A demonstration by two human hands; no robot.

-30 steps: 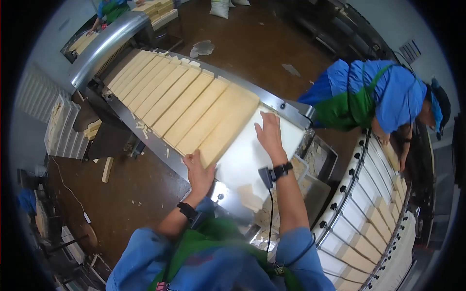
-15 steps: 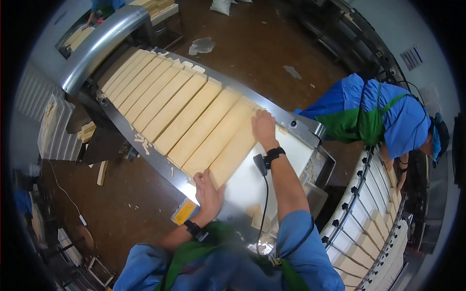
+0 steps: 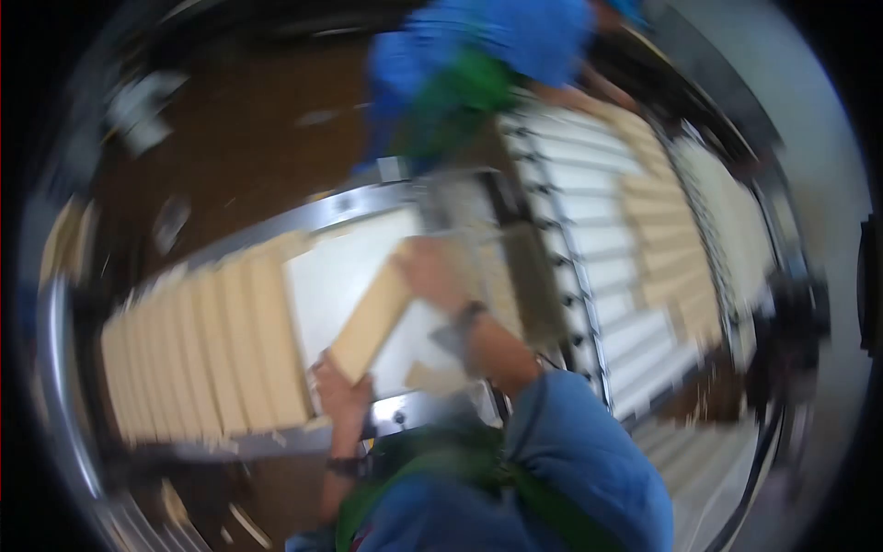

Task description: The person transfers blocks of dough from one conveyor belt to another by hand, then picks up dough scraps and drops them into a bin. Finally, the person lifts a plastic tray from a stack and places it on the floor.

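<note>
A long pale-yellow slab (image 3: 374, 324) lies slantwise between my hands, over the white belt (image 3: 345, 262), separate from the row of slabs. My left hand (image 3: 342, 391) grips its near end, fingers wrapped about the edge. At the far end my right hand (image 3: 429, 272), smeared by motion, is closed on the other edge. To the left, a row of similar slabs (image 3: 212, 345) lies side by side on the conveyor. Small pale scraps (image 3: 434, 378) rest on the belt near my right forearm.
A co-worker (image 3: 487, 64) in blue with a green apron leans over a white slotted rack (image 3: 598, 248) on the right, which holds several slabs. A metal rail (image 3: 317, 213) runs along the conveyor's far side. A curved metal cover (image 3: 64, 396) stands at far left.
My view has swung to the right. The end slab has come away from the row, held in both hands, and has been carried right over the white belt.
</note>
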